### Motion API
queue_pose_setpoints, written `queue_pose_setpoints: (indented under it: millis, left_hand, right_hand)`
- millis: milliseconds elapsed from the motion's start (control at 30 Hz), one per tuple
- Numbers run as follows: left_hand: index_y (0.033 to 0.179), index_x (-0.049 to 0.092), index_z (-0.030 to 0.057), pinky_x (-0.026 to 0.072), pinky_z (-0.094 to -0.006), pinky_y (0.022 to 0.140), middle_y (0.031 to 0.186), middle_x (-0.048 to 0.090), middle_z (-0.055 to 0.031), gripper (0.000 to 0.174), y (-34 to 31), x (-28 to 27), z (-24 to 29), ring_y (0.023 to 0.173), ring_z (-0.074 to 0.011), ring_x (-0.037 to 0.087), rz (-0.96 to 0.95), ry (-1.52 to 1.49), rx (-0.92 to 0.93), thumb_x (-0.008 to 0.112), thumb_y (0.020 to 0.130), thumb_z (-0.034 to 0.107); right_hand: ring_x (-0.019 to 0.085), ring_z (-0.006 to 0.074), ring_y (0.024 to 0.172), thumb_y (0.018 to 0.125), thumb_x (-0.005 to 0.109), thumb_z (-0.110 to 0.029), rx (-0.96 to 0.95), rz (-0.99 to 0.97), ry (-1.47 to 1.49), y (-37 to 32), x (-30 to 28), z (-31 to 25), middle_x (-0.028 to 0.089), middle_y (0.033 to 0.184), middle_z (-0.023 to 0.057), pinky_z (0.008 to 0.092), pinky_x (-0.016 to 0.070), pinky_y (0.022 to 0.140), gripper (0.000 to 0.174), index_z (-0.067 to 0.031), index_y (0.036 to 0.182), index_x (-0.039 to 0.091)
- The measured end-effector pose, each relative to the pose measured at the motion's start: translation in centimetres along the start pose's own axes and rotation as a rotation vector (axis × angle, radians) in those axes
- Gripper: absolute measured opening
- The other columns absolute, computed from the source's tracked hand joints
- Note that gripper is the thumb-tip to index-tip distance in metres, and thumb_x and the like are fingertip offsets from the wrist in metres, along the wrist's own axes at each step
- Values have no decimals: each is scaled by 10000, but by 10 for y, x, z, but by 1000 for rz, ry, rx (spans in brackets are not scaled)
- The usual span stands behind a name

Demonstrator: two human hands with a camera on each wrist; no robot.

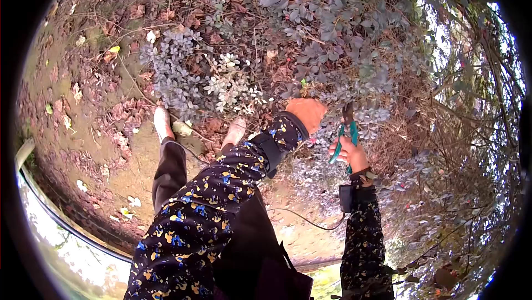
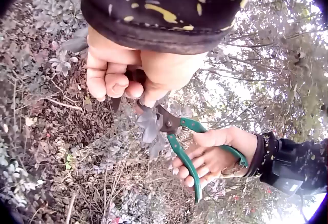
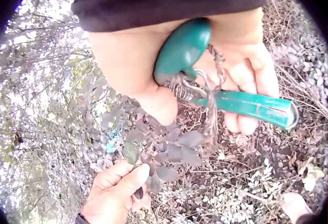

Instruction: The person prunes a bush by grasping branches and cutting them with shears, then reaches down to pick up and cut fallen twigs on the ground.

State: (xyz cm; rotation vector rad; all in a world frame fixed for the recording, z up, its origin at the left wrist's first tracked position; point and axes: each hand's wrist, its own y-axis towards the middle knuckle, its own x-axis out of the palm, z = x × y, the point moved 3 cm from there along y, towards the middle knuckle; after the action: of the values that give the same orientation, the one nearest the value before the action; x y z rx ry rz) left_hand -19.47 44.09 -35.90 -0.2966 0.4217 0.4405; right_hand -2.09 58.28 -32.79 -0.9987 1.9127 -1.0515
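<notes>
Green-handled pruning shears (image 1: 353,129) are held in my right hand (image 1: 351,153), handles spread apart. In the left wrist view the palm and thumb lie along one handle, the fingers by the other. A coil spring (image 3: 180,91) and twisted wire show between the handles in the right wrist view. My left hand (image 1: 308,114) pinches a dark-leaved sprig (image 3: 166,155) between thumb and fingers, as the right wrist view shows. Close by the left fingertips, the dark blades (image 2: 166,120) of the shears overlap the sprig's leaves in the left wrist view.
Dense shrubs (image 1: 349,39) fill the far side and right, with thin branches (image 1: 465,114) beyond. Low bushes (image 1: 177,67) grow before the person's feet (image 1: 162,122). Dry leaves cover the soil (image 1: 83,134) at left. A thin cable (image 1: 302,217) hangs between the arms.
</notes>
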Motion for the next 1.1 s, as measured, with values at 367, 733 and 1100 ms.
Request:
queue_pose_setpoints:
  millis: [367,733,1100]
  left_hand:
    - [723,534,64,437,-441,554,642,559,-138,78,-22,-17,-20,652,-336,568,149,-41,5,504,690,128]
    - [866,599,93,461,-422,620,693,583,-177,196,-212,-71,-188,657,-325,577,-103,198,-553,512,782,248]
    - [842,591,33,449,-388,585,700,588,-185,190,-369,-190,-256,693,-332,588,320,154,-821,572,702,160]
  right_hand:
    - [474,130,473,834,524,-220,-157,107,-31,-26,39,-37,505,580,47,256,335,408,226,-12,745,511]
    - [506,129,464,760,618,-313,282,-268,-126,-85,165,98,538,573,45,246,417,456,307,-17,718,547]
    - [558,126,519,756,597,-400,444,-346,-122,-99,224,146,570,619,36,254,414,458,357,-49,718,545]
